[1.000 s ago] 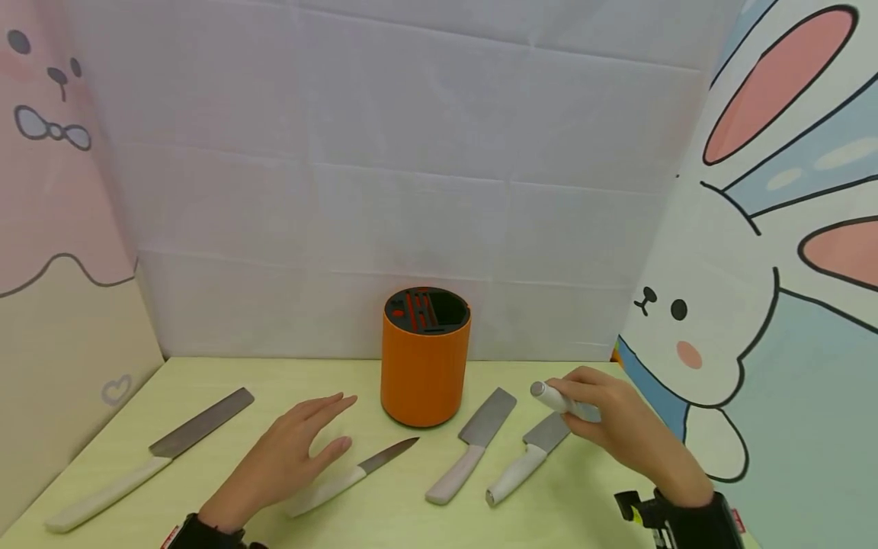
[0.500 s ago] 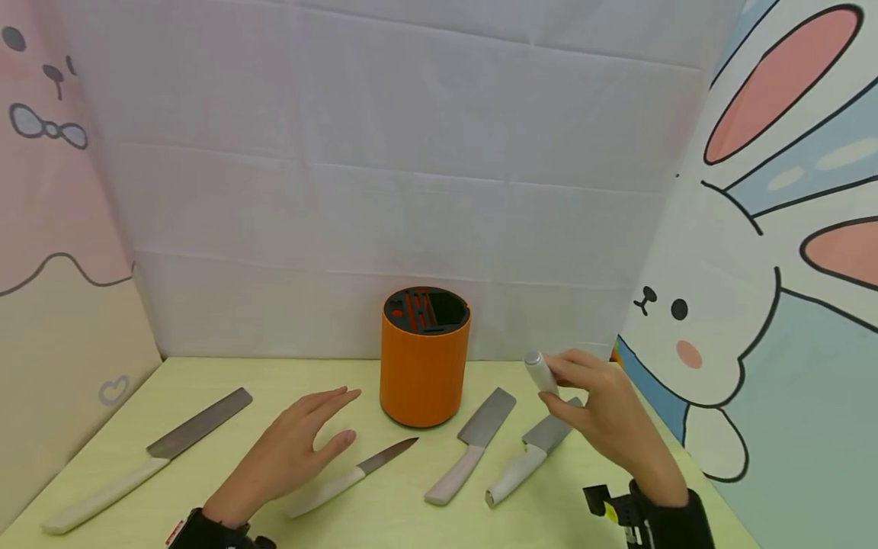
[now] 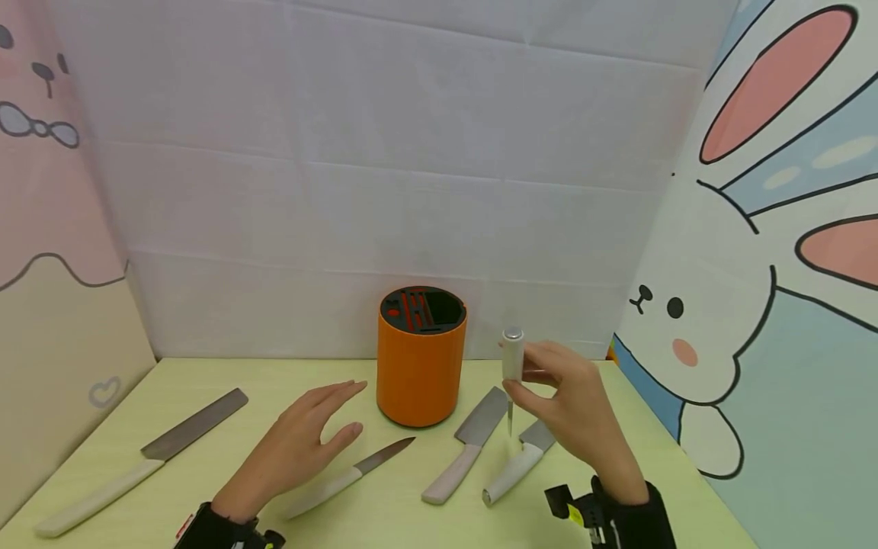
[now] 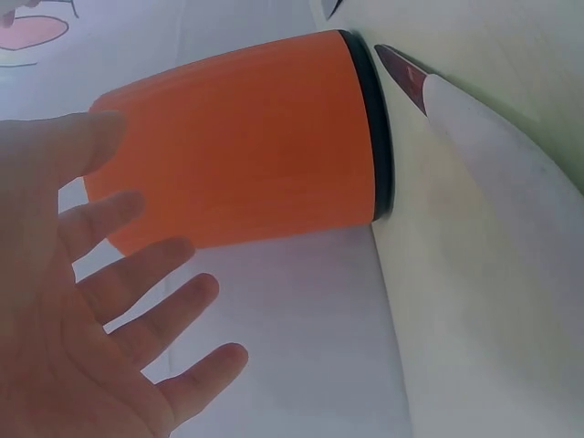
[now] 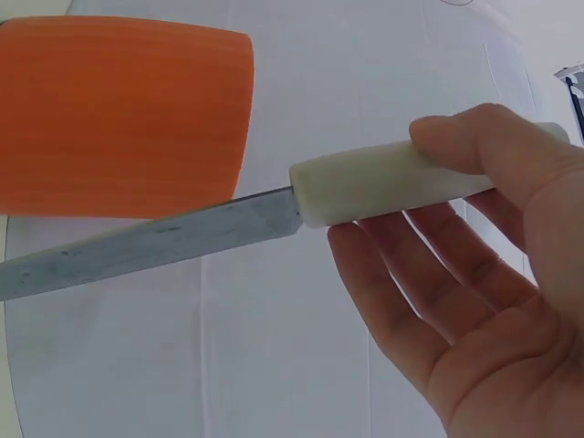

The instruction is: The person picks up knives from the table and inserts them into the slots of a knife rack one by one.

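Note:
My right hand (image 3: 572,404) pinches the white handle of a knife (image 5: 365,187) between thumb and fingers. In the head view the handle stands upright with the blade pointing down. My left hand (image 3: 291,442) hovers above the table with fingers extended, holding nothing, left of an orange knife block (image 3: 420,374). Slots and a larger opening show in the block's black top. A small pointed knife (image 3: 353,476) lies just right of the left hand. Two cleavers, a pale-handled cleaver (image 3: 469,446) and a white-handled cleaver (image 3: 517,465), lie below the right hand.
A long square-tipped knife (image 3: 140,465) lies at the table's left. The pale yellow table (image 3: 309,374) meets a white cloth backdrop (image 3: 309,191) behind the block. Printed panels with a bunny (image 3: 713,305) and a pink figure stand at the sides.
My right hand has moved left toward the orange block, turning the knife from tilted to upright with its blade down. My left hand has shifted slightly right, its fingers still extended.

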`<state>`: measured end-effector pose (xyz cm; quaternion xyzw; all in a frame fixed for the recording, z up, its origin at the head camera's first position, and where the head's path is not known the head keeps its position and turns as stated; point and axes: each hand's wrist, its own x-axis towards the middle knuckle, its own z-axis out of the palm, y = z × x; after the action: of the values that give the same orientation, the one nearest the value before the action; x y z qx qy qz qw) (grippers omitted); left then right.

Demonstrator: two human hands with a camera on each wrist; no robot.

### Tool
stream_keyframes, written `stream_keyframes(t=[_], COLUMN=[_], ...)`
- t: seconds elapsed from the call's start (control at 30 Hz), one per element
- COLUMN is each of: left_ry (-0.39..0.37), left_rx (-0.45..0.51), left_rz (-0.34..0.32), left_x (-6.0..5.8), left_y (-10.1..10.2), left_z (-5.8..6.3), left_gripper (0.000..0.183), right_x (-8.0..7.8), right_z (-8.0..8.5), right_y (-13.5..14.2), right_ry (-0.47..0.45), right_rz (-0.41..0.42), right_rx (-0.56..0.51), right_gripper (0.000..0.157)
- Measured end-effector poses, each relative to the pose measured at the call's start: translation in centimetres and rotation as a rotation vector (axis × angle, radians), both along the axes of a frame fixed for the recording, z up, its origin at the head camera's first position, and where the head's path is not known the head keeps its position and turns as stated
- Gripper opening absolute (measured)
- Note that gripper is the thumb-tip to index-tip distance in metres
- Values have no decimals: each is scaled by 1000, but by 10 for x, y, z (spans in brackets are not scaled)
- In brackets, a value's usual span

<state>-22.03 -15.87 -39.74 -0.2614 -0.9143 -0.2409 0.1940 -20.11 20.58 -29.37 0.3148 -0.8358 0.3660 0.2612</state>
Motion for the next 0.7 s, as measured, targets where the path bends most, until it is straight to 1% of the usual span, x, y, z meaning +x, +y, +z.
stream_keyframes(t=[0.2, 0.33, 0.43, 0.53, 0.7], left_ry=[-14, 3, 17, 27, 39], left_rx=[-2, 3, 8, 9, 19], left_rz=[-1, -1, -6, -11, -17], left_x=[0, 2, 2, 3, 3], left_y=[6, 6, 5, 6, 7], left_z=[5, 8, 10, 10, 11], left_gripper=[55, 56, 55, 55, 54], right_x=[2, 14, 21, 22, 20], right_z=[3, 14, 20, 19, 15], right_y=[-21, -41, -53, -60, -65], right_ry=[-12, -30, -49, -76, -118], right_rz=[-9, 22, 57, 80, 123], right_rx=[-102, -190, -232, -251, -286], right_gripper=[47, 43, 41, 40, 37])
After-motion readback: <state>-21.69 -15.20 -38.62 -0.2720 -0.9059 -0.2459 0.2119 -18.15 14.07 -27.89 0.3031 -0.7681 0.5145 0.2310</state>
